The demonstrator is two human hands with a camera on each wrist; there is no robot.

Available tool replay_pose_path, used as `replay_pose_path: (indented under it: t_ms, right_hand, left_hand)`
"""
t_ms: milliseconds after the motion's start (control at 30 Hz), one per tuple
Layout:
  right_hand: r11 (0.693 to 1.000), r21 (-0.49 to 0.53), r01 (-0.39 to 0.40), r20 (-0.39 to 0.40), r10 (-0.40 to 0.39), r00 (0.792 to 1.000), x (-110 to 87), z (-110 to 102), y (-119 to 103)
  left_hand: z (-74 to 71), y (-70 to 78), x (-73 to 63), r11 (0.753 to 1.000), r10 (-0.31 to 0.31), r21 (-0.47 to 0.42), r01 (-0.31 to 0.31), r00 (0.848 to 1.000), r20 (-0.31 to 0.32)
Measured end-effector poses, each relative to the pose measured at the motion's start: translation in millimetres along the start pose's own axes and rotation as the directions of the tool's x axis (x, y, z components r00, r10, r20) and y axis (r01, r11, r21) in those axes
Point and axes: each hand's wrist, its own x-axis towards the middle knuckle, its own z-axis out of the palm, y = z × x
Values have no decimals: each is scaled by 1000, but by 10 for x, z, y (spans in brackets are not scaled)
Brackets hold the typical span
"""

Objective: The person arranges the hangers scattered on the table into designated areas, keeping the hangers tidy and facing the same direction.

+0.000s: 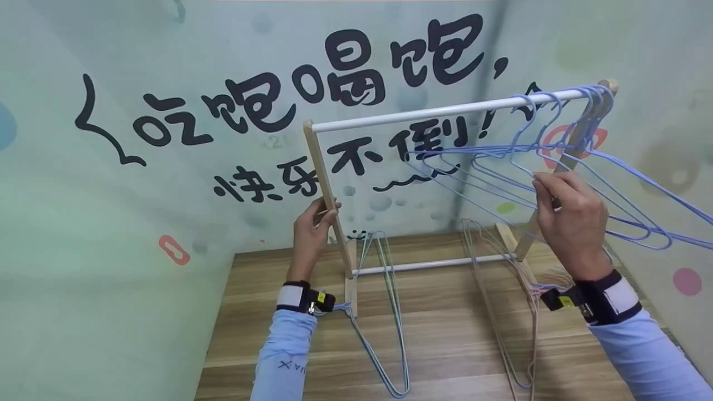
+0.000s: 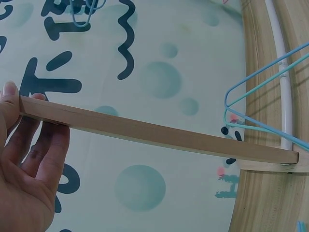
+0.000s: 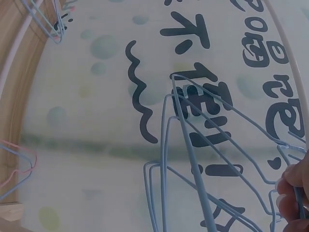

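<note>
A small wooden-sided clothes rack (image 1: 320, 167) stands upright with a white top rail (image 1: 418, 114). My left hand (image 1: 312, 231) grips its left post, thumb on one side and fingers on the other, as the left wrist view also shows on the wooden post (image 2: 159, 130). Several blue wire hangers (image 3: 194, 159) hang by their hooks from the right end of the rail, their bodies fanned out. My right hand (image 1: 574, 223) pinches one of these hangers below its hook; in the right wrist view the fingers (image 3: 289, 181) close on blue wire at the edge.
On the wood-grain floor (image 1: 440, 317), greenish-blue hangers (image 1: 398, 312) lean over the lower white bar (image 1: 434, 264) at the left. Pinkish hangers (image 1: 490, 312) lean over it at the right. A pale wall (image 1: 139, 223) with dark lettering stands behind the rack.
</note>
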Motion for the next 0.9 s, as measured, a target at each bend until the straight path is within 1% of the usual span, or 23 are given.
replay_pose_path:
  t_ms: [267,433,600,733,900]
  right_hand:
    - [1000,-19,-15,-7,15,1000,-26,-4,22]
    - [1000,-27,-13,-4,13,1000,-38,-9,35]
    - [999,-37,12,-13,-13,1000,-42,-35,12]
    - [1000,-18,6,-17,-7,1000,-44,-52,-32]
    - [1000,11,-4,-19,4,1000,-68,-78,-40]
  left_hand:
    - [9,-20,9,999,37,-18,-37,999,-3]
    - [8,-15,9,999,42,-17,-42,999,-7]
    - [14,-16,17,1000,17,-10,-17,1000,-1]
    - [11,-3,11,1000,-7,2,7,1000,-4]
    - [10,-5,12,1000,-4,2,4,1000,-1]
